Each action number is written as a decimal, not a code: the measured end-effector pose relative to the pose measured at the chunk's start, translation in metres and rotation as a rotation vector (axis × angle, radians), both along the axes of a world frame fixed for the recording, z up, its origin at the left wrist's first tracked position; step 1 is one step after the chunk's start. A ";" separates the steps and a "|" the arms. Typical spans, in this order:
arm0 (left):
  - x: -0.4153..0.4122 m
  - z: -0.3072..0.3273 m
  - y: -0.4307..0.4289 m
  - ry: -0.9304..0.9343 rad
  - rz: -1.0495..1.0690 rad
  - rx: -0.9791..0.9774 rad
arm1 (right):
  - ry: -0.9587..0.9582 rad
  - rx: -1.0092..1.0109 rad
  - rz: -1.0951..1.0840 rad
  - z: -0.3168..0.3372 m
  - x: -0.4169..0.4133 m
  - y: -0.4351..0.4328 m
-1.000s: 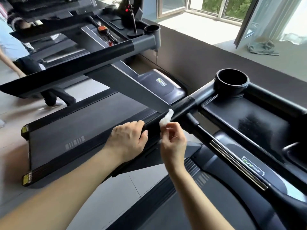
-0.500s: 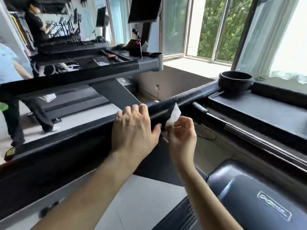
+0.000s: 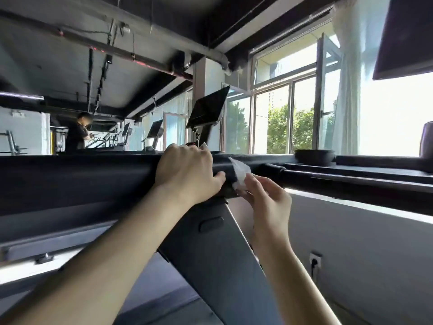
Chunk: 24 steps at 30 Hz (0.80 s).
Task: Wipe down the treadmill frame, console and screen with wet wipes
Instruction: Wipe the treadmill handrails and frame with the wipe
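Observation:
A black padded treadmill handrail [image 3: 82, 174] runs across the middle of the view at eye level. My left hand [image 3: 187, 172] is wrapped over its top, fingers curled around the far side. Just to the right, my right hand [image 3: 264, 198] pinches a white wet wipe [image 3: 240, 173] that lies against the rail's front. Below the hands a grey upright post [image 3: 218, 259] slopes down. The console tray [image 3: 365, 170] and its round cup holder [image 3: 315, 156] lie to the right. A dark screen corner [image 3: 407, 36] shows at the top right.
Another treadmill's tilted screen [image 3: 208, 109] stands behind the rail, with more machines beyond. A person in black [image 3: 76, 134] stands far left. Windows [image 3: 281, 118] fill the right wall, and a wall socket [image 3: 315, 262] sits low on the grey wall.
The camera has dropped and tilted up, from looking down on the belts to level with the handrail. Both hands stayed on the same spot of the rail, the wipe still pinched.

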State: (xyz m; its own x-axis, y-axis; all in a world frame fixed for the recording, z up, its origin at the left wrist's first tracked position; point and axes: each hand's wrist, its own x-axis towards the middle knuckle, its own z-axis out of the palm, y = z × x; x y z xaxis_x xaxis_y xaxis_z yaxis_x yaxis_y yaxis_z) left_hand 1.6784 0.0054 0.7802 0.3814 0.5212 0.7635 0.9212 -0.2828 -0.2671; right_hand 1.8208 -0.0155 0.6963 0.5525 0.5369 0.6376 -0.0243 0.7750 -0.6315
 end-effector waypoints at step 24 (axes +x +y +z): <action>-0.001 -0.004 0.010 0.057 0.046 0.092 | -0.375 0.154 -0.600 -0.029 0.000 0.056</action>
